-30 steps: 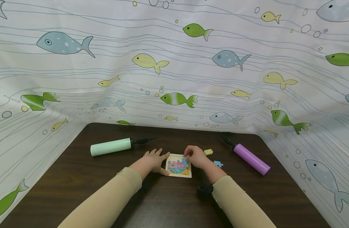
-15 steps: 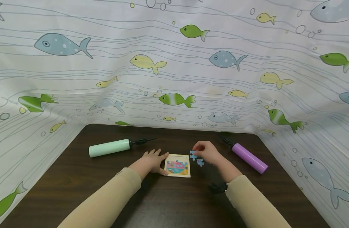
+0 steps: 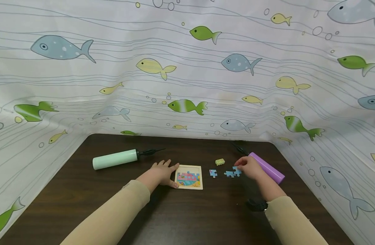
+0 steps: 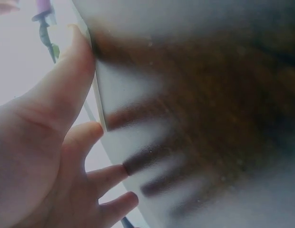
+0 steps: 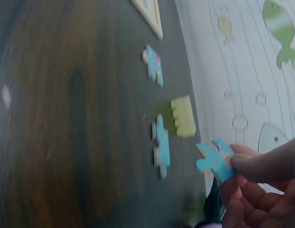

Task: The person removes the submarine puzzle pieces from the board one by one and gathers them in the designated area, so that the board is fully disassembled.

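My left hand [image 3: 159, 174] lies with fingers spread at the left edge of a small wooden puzzle tray [image 3: 190, 166], thumb and forefinger touching its frame. The tray holds a pink and blue picture with a gap along its top. In the left wrist view, the hand's thumb [image 4: 71, 78] rests at the tray's pale edge. To the right, my right hand [image 3: 251, 167] pinches a blue jigsaw piece [image 5: 217, 162] between thumb and fingers. Two more blue pieces lie on the table, one near the tray [image 3: 213, 173] and another jigsaw piece [image 3: 229, 174] close beside the held one.
Behind the loose pieces sits a yellow toy block [image 3: 219, 162]. A mint-green hand pump [image 3: 115, 159] lies at the back left, a purple pump [image 3: 268, 169] just beyond my right hand. A fish-printed curtain [image 3: 187, 75] surrounds the dark table [image 3: 181, 217].
My right hand has moved from the tray's upper right corner out to the right, carrying the jigsaw piece. The left hand stays at the tray's edge.
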`<state>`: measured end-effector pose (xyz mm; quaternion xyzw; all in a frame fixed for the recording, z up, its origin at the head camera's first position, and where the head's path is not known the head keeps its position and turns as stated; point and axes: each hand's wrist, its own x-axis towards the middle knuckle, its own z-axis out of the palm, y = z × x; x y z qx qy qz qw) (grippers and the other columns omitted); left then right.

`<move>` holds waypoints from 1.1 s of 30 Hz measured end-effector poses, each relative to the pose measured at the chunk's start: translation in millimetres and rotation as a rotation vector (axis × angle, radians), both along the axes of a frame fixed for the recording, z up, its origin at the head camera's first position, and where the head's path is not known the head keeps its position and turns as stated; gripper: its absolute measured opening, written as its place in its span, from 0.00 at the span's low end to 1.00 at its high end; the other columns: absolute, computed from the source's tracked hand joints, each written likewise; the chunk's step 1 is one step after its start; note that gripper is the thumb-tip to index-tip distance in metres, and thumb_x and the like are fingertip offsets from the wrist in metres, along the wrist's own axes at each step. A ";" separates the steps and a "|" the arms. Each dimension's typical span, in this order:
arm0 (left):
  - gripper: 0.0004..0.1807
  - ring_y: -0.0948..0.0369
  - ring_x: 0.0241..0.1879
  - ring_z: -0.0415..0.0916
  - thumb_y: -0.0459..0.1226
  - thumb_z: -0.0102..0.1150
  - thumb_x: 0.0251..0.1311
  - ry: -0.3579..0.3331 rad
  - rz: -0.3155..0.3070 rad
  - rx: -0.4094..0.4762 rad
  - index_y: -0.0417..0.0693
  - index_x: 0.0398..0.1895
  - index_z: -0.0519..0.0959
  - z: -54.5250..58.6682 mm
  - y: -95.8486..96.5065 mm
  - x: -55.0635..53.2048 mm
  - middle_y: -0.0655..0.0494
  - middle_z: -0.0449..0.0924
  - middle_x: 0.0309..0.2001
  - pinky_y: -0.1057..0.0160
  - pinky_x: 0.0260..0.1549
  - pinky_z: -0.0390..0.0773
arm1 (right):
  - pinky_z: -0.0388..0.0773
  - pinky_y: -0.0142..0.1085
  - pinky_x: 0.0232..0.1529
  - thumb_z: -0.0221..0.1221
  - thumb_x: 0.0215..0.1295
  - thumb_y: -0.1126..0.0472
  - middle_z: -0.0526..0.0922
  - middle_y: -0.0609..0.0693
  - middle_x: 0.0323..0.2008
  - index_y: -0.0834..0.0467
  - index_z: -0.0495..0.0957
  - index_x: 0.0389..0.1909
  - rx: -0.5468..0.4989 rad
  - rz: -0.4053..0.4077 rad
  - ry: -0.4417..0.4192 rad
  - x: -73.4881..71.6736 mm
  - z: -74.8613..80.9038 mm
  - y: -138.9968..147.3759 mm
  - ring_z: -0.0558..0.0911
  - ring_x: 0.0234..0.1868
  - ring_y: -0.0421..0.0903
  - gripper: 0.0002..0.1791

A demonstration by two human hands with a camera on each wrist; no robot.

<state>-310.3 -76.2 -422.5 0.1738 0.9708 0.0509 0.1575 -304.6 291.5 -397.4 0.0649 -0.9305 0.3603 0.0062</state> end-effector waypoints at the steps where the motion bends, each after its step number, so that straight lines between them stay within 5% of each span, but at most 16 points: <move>1: 0.53 0.41 0.74 0.46 0.64 0.64 0.52 0.000 -0.001 0.000 0.60 0.79 0.54 0.1 -0.3 -0.1 0.43 0.49 0.76 0.38 0.68 0.48 | 0.75 0.41 0.33 0.58 0.65 0.73 0.79 0.54 0.31 0.68 0.82 0.37 0.002 -0.012 -0.008 1.2 -1.3 3.6 0.75 0.33 0.49 0.04; 12: 0.53 0.41 0.74 0.47 0.64 0.64 0.52 0.002 -0.004 0.001 0.60 0.79 0.54 -2.1 -1.5 -0.6 0.43 0.49 0.76 0.38 0.68 0.49 | 0.75 0.43 0.30 0.56 0.60 0.73 0.78 0.54 0.29 0.67 0.81 0.32 0.134 -0.129 -0.046 1.9 -22.9 21.6 0.75 0.30 0.50 0.05; 21: 0.52 0.41 0.74 0.47 0.64 0.63 0.53 -0.007 0.000 0.000 0.59 0.79 0.55 2.2 -0.2 1.3 0.42 0.49 0.76 0.38 0.68 0.50 | 0.76 0.47 0.35 0.57 0.60 0.71 0.78 0.57 0.33 0.67 0.79 0.39 0.218 -0.194 -0.042 3.7 -27.4 20.9 0.76 0.34 0.53 0.07; 33: 0.53 0.41 0.74 0.47 0.64 0.64 0.52 -0.008 0.003 0.004 0.59 0.79 0.54 2.6 -0.1 2.5 0.42 0.49 0.76 0.39 0.68 0.50 | 0.76 0.48 0.35 0.66 0.56 0.70 0.80 0.54 0.33 0.60 0.81 0.35 0.298 -0.097 -0.007 16.0 -23.0 20.4 0.77 0.33 0.52 0.07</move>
